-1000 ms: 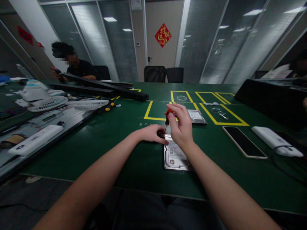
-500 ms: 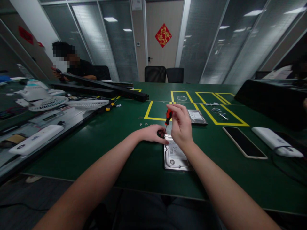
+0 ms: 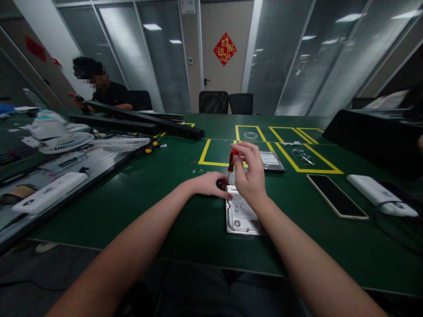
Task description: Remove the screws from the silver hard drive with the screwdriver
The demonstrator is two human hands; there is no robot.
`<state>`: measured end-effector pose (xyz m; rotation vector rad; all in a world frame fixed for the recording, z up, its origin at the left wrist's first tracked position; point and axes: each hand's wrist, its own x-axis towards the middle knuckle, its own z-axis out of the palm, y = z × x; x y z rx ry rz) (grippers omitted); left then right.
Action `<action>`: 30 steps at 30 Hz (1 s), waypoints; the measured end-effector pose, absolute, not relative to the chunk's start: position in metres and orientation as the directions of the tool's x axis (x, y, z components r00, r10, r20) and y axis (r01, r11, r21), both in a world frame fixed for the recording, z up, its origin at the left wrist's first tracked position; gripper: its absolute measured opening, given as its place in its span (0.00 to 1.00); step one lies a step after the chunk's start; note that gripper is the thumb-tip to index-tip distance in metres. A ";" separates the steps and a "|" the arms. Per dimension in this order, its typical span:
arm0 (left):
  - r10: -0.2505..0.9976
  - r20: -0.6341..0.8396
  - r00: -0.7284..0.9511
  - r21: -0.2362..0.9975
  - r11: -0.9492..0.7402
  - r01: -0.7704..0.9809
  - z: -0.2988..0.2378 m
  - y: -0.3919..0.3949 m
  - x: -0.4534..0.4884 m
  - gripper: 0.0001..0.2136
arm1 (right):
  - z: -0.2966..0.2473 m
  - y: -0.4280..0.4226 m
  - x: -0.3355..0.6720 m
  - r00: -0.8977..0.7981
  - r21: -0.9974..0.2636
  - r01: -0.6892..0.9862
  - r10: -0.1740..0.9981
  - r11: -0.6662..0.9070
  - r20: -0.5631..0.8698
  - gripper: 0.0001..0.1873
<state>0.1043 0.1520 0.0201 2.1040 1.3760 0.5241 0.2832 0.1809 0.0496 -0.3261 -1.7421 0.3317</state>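
A silver hard drive point(image 3: 243, 215) with a white label lies flat on the green table in front of me. My right hand point(image 3: 249, 169) is closed around the red and black handle of a screwdriver point(image 3: 231, 162). The tool stands almost upright, its shaft pointing down at the far left corner of the drive; the tip's exact contact is hidden. My left hand point(image 3: 211, 184) grips that same corner, with its thumb on the drive's top and curled fingers beside the shaft. My right hand and forearm cover the drive's right part.
Several tiny screws point(image 3: 198, 171) lie beyond my left hand. A second hard drive point(image 3: 271, 161) sits behind my right hand. To the right are glasses point(image 3: 306, 158), a phone point(image 3: 337, 197) and a white power bank point(image 3: 380, 195). A yellow-black screwdriver point(image 3: 152, 147) and fan parts point(image 3: 68, 141) lie left.
The fingers of my right hand have shifted slightly on the screwdriver handle, the thumb now showing along it. My left hand and the hard drive stay in place.
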 end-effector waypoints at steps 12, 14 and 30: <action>0.919 0.008 0.395 0.662 -0.301 0.686 0.024 0.150 0.105 0.28 | 0.045 0.182 0.282 -0.180 -0.470 -0.039 0.456 0.882 0.871 0.12; 0.919 0.007 0.393 0.669 -0.296 0.682 0.024 0.150 0.105 0.29 | 0.045 0.182 0.282 -0.178 -0.468 -0.035 0.455 0.883 0.873 0.12; 0.918 0.031 0.396 0.663 -0.316 0.679 0.021 0.151 0.105 0.25 | 0.043 0.183 0.284 -0.265 -0.480 -0.045 0.453 0.876 0.851 0.23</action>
